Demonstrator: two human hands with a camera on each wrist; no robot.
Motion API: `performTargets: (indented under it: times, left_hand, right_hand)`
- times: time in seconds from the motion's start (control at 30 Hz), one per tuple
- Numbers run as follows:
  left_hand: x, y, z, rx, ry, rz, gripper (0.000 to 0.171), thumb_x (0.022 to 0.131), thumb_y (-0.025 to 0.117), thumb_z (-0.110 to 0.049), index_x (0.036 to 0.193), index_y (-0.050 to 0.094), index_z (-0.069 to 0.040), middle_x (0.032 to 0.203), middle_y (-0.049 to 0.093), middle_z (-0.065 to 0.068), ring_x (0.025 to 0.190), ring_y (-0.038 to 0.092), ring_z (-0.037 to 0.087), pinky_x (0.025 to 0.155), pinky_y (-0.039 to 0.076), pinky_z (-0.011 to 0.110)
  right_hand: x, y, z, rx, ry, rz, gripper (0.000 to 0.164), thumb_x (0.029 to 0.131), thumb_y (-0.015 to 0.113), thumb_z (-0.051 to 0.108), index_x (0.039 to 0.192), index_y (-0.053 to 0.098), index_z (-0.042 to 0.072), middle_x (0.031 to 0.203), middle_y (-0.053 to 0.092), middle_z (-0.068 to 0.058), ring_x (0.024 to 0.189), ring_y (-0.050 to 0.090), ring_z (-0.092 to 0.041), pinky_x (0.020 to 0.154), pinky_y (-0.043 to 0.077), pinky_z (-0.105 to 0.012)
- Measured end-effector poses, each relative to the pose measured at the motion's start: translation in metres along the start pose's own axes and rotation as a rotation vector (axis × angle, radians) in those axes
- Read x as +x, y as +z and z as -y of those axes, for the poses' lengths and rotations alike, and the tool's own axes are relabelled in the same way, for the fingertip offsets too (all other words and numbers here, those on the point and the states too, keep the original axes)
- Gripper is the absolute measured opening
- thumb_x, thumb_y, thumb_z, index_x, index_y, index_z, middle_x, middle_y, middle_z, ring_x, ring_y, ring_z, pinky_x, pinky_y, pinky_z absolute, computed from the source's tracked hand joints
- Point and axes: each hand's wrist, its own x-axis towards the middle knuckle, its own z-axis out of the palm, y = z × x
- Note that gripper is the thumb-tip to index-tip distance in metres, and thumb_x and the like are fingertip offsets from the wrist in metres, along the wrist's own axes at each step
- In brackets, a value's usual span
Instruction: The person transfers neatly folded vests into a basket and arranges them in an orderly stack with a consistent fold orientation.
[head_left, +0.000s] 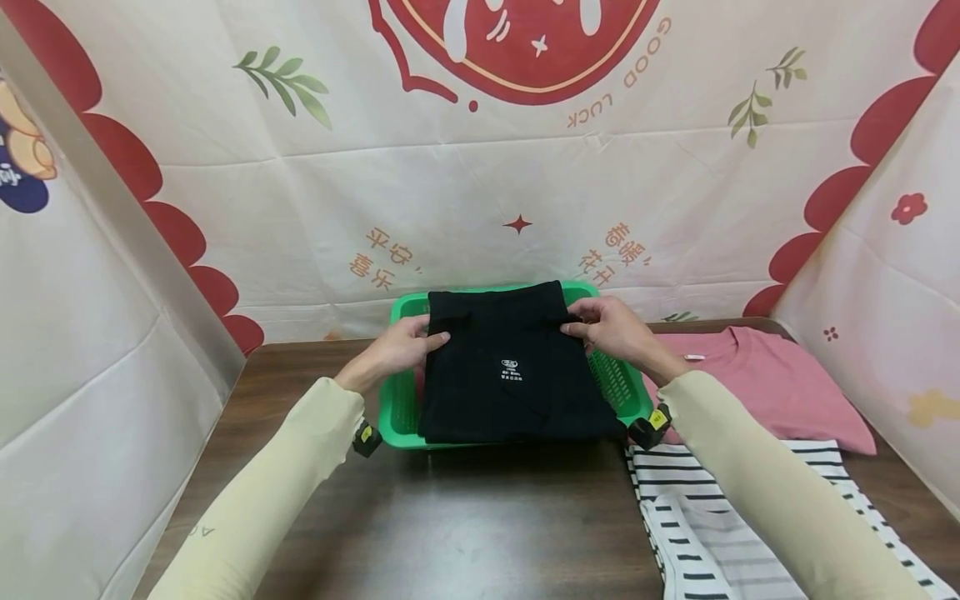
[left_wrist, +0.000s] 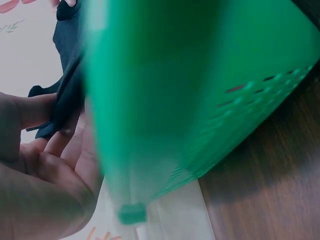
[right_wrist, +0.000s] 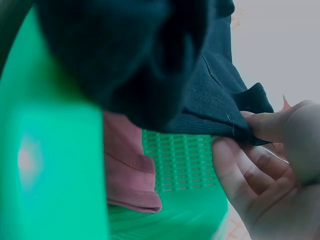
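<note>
A black folded garment (head_left: 517,367) with a small white print lies across the top of a green plastic basket (head_left: 388,408). Its left edge is pinched between the thumb and fingers of my left hand (head_left: 401,348). On the opposite edge, my right hand (head_left: 611,332) pinches the cloth in the same way. The right wrist view shows thumb and fingers on a ribbed edge of the black garment (right_wrist: 210,105). Beneath it, a pink garment (right_wrist: 130,170) lies inside the basket. The left wrist view has the basket's side wall (left_wrist: 150,110) close to the camera.
Right of the basket, a pink T-shirt (head_left: 780,375) lies on the brown wooden table (head_left: 480,533). A black-and-white striped garment (head_left: 720,517) is spread nearer the front, under my right forearm. A printed white cloth (head_left: 480,192) hangs behind the table and along both sides.
</note>
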Motion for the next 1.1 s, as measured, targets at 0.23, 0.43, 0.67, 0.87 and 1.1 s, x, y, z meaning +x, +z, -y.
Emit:
performTargets:
  times: [0.23, 0.43, 0.67, 0.87, 1.1]
  left_hand:
    - [0.0024, 0.0014, 0.0041, -0.023, -0.025, 0.020, 0.038, 0.104, 0.052, -0.028, 0.142, 0.049, -0.023, 0.103, 0.074, 0.009, 0.082, 0.073, 0.023, 0.079, 0.059, 0.039]
    - [0.0022, 0.0008, 0.0061, -0.052, -0.017, 0.039, 0.039, 0.105, 0.049, -0.024, 0.145, 0.046, -0.020, 0.109, 0.073, 0.012, 0.087, 0.074, 0.023, 0.081, 0.058, 0.042]
    - [0.0034, 0.0008, 0.0080, -0.042, -0.013, 0.032, 0.037, 0.106, 0.047, -0.023, 0.143, 0.047, -0.019, 0.107, 0.072, 0.012, 0.084, 0.073, 0.023, 0.077, 0.059, 0.040]
    - [0.0039, 0.0016, 0.0088, -0.016, -0.017, 0.031, 0.048, 0.107, 0.046, -0.023, 0.153, 0.034, -0.017, 0.125, 0.065, 0.019, 0.086, 0.073, 0.023, 0.082, 0.058, 0.040]
    - [0.0032, 0.0030, 0.0104, 0.008, -0.022, 0.016, 0.054, 0.107, 0.044, -0.023, 0.157, 0.024, -0.017, 0.132, 0.058, 0.021, 0.090, 0.071, 0.023, 0.092, 0.053, 0.045]
  right_hand:
    - [0.0016, 0.0031, -0.0027, -0.033, 0.023, 0.016, 0.028, 0.099, 0.062, 0.018, 0.123, 0.063, 0.004, 0.102, 0.064, -0.016, 0.071, 0.064, -0.032, 0.072, 0.056, -0.045]
    - [0.0041, 0.0045, -0.0034, -0.050, 0.028, 0.028, 0.031, 0.100, 0.061, 0.019, 0.128, 0.061, 0.006, 0.110, 0.063, -0.016, 0.070, 0.062, -0.029, 0.074, 0.055, -0.047]
    - [0.0076, 0.0051, -0.0027, -0.073, 0.025, 0.029, 0.034, 0.100, 0.061, 0.019, 0.131, 0.059, 0.004, 0.108, 0.063, -0.017, 0.072, 0.063, -0.035, 0.075, 0.054, -0.049]
    - [0.0091, 0.0065, -0.0032, -0.096, 0.019, 0.030, 0.037, 0.099, 0.062, 0.017, 0.133, 0.058, 0.002, 0.097, 0.061, -0.016, 0.074, 0.064, -0.039, 0.073, 0.055, -0.050]
    - [0.0081, 0.0056, -0.0017, -0.116, 0.017, 0.028, 0.037, 0.100, 0.061, 0.019, 0.134, 0.057, 0.004, 0.090, 0.060, -0.013, 0.075, 0.064, -0.038, 0.074, 0.053, -0.048]
